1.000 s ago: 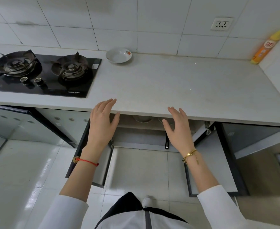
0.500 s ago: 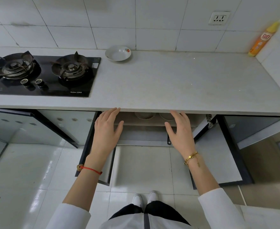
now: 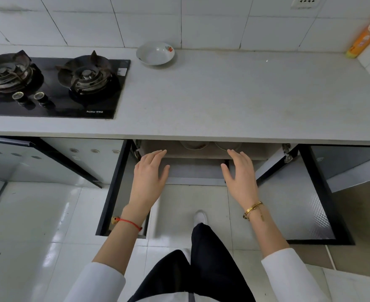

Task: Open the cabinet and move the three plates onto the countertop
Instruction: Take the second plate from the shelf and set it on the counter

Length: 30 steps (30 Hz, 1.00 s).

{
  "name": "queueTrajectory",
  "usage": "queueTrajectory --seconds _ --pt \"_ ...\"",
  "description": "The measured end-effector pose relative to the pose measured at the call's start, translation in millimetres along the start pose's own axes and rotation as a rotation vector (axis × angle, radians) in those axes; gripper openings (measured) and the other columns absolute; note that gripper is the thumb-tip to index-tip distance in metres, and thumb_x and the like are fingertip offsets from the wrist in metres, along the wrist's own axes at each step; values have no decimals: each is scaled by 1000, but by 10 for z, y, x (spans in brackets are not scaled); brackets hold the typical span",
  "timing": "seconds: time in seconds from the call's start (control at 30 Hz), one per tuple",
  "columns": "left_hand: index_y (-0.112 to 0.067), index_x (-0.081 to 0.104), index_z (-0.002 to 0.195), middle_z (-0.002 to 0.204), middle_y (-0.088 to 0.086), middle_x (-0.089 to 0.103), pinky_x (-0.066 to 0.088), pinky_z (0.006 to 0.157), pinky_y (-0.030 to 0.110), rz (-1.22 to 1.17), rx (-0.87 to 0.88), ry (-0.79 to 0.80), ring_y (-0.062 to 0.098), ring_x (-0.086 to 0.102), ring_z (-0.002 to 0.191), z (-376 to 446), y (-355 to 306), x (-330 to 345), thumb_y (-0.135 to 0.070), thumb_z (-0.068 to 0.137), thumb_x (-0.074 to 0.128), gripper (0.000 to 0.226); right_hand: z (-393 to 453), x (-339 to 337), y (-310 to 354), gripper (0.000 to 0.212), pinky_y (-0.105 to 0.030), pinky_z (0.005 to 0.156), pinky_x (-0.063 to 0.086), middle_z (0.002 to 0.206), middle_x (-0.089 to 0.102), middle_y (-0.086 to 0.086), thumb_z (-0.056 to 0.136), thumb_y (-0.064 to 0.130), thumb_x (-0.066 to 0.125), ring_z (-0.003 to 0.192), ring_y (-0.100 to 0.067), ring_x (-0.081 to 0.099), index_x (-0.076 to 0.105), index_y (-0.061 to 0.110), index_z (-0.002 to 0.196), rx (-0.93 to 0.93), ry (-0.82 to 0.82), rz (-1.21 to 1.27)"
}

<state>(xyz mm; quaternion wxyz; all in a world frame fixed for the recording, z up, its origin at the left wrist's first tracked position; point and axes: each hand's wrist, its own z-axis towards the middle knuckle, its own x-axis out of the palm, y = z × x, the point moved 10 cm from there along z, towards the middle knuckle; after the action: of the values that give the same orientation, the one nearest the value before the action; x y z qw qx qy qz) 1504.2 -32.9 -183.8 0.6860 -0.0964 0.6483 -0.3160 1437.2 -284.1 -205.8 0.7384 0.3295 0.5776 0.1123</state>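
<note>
Both hands, left (image 3: 149, 179) and right (image 3: 240, 175), reach with fingers spread and empty into the open cabinet (image 3: 201, 168), where two plates (image 3: 194, 145) sit on the shelf; a third plate (image 3: 155, 53) rests on the worktop (image 3: 223, 94).

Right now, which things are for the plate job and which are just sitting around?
For the job:
- open cabinet
- two plates inside
- plate on the countertop
- countertop
- left hand, right hand, both empty

Just sitting around:
- gas stove
- yellow bottle
- wall socket
</note>
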Motion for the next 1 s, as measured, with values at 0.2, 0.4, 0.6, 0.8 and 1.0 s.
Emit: queueTrajectory --seconds 0.2,0.4,0.6,0.8,1.0 --pt "-14 52 137 137 2 57 40 108 42 -2 -40 23 22 48 130 272 340 695 -21 96 56 42 286 606 -447 46 -33 115 27 145 49 -2 98 29 50 143 -21 29 45 12 141 1 56 -14" --pt "-12 54 136 134 5 59 42 105 42 4 -41 6 26 51 127 612 794 1555 -19 94 58 42 654 1368 -1121 47 -25 111 20 147 46 0 99 32 48 145 -18 25 42 15 143 2 92 -39" --pt "-11 53 136 135 6 59 43 104 43 -5 -28 -33 26 50 127 941 1315 2474 -18 94 59 43 1027 2079 -1784 46 -36 116 30 143 50 -4 98 29 51 142 -23 32 46 11 140 -41 42 -25" --pt "-11 52 138 135 7 58 41 107 41 -22 46 -80 26 49 127 1174 1735 3235 -18 95 57 44 1306 2676 -2225 45 -39 114 34 140 52 -6 97 28 52 138 -24 37 47 10 138 -116 -52 -10" --pt "-9 51 138 135 10 57 40 109 40 -14 124 -144 26 50 126 1333 2057 3641 -21 95 57 45 1457 3094 -2499 46 -41 113 35 140 52 -4 98 32 50 138 -24 36 45 13 139 -169 -130 -36"
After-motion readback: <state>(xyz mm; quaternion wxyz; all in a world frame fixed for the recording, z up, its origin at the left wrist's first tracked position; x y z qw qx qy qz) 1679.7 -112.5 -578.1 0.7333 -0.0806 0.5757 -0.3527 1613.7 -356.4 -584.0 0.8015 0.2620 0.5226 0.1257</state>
